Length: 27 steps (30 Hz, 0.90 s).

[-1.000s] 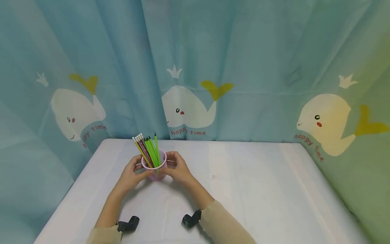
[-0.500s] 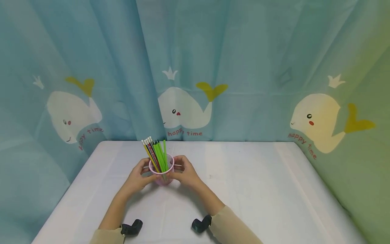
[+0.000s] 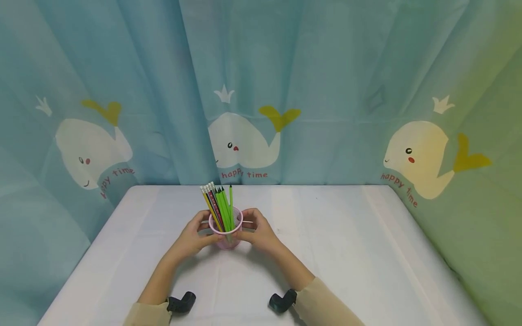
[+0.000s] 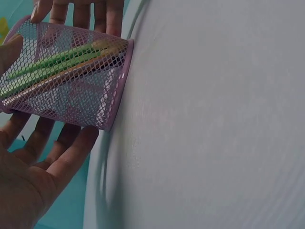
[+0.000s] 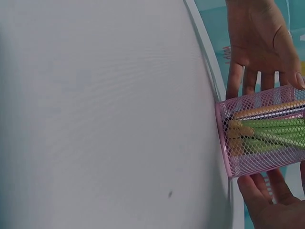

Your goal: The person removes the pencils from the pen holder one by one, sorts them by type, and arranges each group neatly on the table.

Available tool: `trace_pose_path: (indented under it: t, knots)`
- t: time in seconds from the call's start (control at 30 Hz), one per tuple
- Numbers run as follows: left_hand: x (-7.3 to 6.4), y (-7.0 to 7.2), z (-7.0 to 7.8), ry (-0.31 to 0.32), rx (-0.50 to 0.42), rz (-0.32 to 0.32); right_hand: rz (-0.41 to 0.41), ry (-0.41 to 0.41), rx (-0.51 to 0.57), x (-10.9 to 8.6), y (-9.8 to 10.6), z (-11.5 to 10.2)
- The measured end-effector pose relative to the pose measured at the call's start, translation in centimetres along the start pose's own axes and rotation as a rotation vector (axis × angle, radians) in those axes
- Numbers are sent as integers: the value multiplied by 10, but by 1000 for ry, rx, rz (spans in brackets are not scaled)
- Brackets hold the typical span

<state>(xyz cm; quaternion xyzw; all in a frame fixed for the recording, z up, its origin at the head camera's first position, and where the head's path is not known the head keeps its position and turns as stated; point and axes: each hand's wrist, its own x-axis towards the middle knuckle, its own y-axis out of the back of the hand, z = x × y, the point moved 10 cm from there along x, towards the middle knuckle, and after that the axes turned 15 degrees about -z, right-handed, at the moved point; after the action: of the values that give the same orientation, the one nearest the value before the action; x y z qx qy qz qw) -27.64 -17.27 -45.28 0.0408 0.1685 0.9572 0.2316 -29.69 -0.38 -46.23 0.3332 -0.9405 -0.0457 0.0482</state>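
Observation:
A pink mesh pencil cup (image 3: 229, 243) stands upright near the table's far side in the head view. Its base appears to meet the tabletop in both wrist views. Inside lean several green pencils (image 3: 224, 212) with dark points up, beside striped pencils (image 3: 211, 199) with white eraser ends up. My left hand (image 3: 192, 237) grips the cup's left side, thumb at the front and fingers round the side. From the right, my right hand (image 3: 263, 233) holds it the same way. The left wrist view shows the cup (image 4: 71, 76) between both hands; its rim end is partly cut off.
A white cloth covers the table (image 3: 350, 253). Behind it hangs a blue-green curtain (image 3: 326, 81) printed with white whales (image 3: 248, 140). Each forearm wears a black wrist camera, the left one (image 3: 181, 302) and the right one (image 3: 282, 301), at the beige sleeves.
Both hands have shifted the pencil cup to the right across the table, keeping their hold. The head view has turned slightly to the right.

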Motion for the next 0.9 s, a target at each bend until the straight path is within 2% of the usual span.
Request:
trace_pose_path:
  t: [0.33,0.57,0.9]
  knots:
    - [6,-26,10,-41,-53,-58,10,-25,16,-25,13,4]
    - [10,-39,12,-31,-64,-85,-1,-29,-22,-37,19,4]
    - [22,-57,20,-44,-65,-141,27,-48,-60,-55,33,-1]
